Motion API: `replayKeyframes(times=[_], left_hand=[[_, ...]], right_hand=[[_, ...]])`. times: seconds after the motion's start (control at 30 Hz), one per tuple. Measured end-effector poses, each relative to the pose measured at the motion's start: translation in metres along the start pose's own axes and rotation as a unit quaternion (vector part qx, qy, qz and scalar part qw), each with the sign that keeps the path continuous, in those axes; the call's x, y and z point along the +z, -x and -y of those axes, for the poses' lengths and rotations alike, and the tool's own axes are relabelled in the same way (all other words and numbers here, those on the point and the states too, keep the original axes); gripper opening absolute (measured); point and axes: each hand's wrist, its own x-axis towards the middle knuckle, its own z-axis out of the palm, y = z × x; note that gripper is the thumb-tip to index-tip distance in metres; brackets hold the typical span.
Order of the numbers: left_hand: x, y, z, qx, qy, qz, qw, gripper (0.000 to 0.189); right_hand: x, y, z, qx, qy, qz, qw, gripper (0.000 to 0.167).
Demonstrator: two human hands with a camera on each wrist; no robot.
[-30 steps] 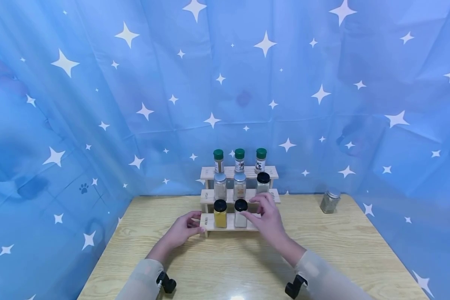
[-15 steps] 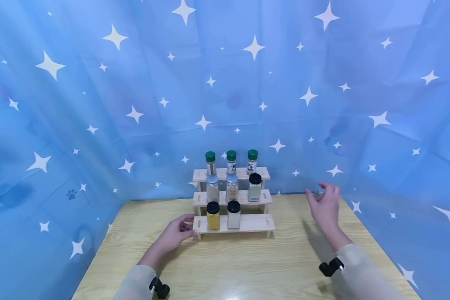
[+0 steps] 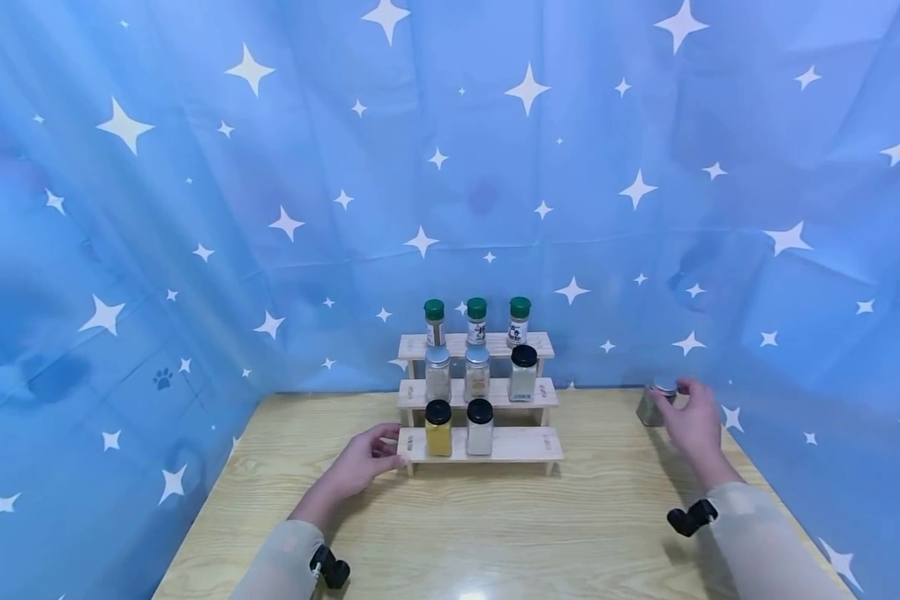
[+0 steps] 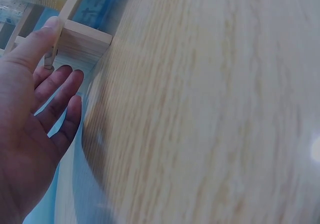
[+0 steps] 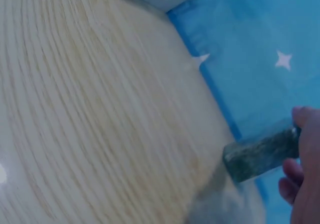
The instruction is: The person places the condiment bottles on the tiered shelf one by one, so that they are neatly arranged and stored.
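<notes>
A three-tier wooden spice rack (image 3: 521, 446) stands at the back middle of the table, with spice jars on each tier. At its left end my left hand (image 3: 363, 460) pinches the lowest shelf, thumb (image 4: 37, 41) on the board and index fingertip at its underside; the other fingers are loosely bent. Far to the right, my right hand (image 3: 696, 423) grips a clear spice jar (image 3: 649, 408) with a silver lid near its top. Dark greenish contents show through that jar (image 5: 262, 155) in the right wrist view, where its lid end is hidden by the fingers.
Green-capped bottles (image 3: 476, 321) line the top tier. The middle holds two silver-lidded jars (image 3: 438, 379) and a black-lidded one (image 3: 523, 379). A yellow jar (image 3: 438, 433) and a white jar (image 3: 480, 433) are below. A blue starry curtain (image 3: 307, 167) borders the wooden table (image 3: 495, 525).
My right hand has left the front of the rack, moved right and taken hold of the silver-lidded jar. My left hand stays at the rack's end.
</notes>
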Motion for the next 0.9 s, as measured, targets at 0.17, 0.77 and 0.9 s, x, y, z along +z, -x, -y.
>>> replayKeyframes(times=[0.17, 0.77, 0.9], left_hand=[[-0.001, -0.001, -0.002, 0.002, -0.002, 0.003, 1.0, 0.065], [-0.001, 0.0, -0.002, 0.003, -0.002, 0.002, 1.0, 0.065], [-0.001, 0.0, -0.001, 0.004, -0.002, 0.003, 1.0, 0.064]], right_hand=[[0.007, 0.0, -0.01, 0.018, -0.03, 0.003, 0.9994, 0.067], [0.017, 0.0, -0.018, 0.031, -0.029, -0.008, 0.9991, 0.06], [0.011, 0.008, -0.006, 0.011, -0.038, -0.009, 0.9992, 0.051]])
